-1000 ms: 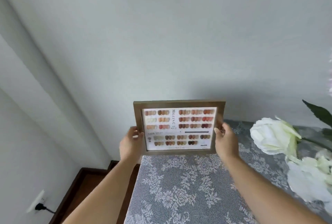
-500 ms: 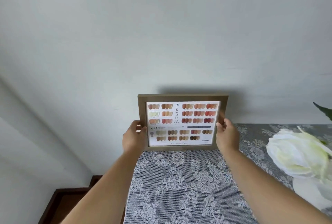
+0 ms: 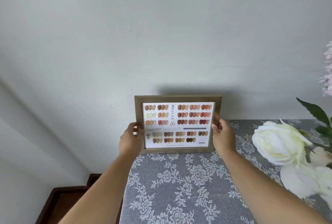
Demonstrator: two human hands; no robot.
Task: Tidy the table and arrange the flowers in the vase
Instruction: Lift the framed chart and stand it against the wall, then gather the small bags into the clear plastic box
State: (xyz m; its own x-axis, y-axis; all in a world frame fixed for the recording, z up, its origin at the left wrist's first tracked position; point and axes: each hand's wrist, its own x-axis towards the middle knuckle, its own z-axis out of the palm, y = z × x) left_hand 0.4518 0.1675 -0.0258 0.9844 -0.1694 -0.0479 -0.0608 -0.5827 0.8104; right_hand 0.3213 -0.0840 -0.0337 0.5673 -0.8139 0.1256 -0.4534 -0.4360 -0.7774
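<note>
Both hands grip a wooden picture frame [image 3: 177, 124] upright at the back left corner of the table [image 3: 181, 188], near the wall [image 3: 161, 35]. The left hand [image 3: 128, 138] closes on its left edge, the right hand [image 3: 222, 136] on its right edge. White flowers [image 3: 280, 143] sit at the table's right side, well apart from the frame.
</note>
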